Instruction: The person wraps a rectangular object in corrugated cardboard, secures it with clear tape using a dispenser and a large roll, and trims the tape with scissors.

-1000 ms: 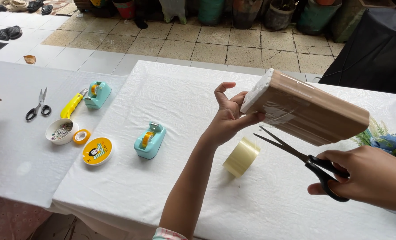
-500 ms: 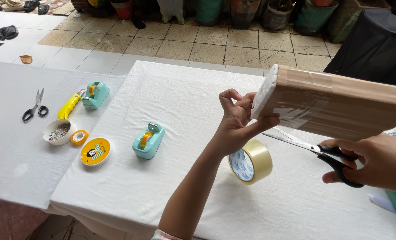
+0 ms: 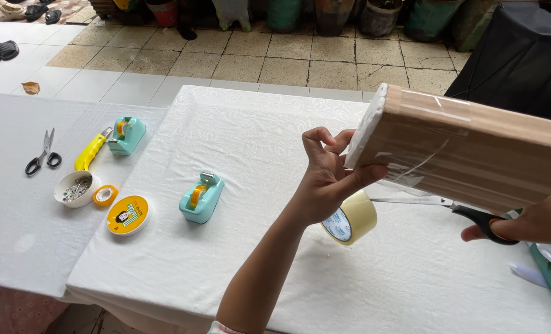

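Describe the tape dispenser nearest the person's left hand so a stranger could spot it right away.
Start at the white-clothed table in the middle. Left of the left hand sits a teal tape dispenser with a yellow roll. Unlike the other teal dispenser on the neighbouring table, it stands alone, apart from the yellow-handled tool.

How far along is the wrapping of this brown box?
The long sides of the brown paper-wrapped box already look covered and taped with clear strips. The left hand grips its near end while the right hand holds black-handled scissors. That end still shows bare white foam.
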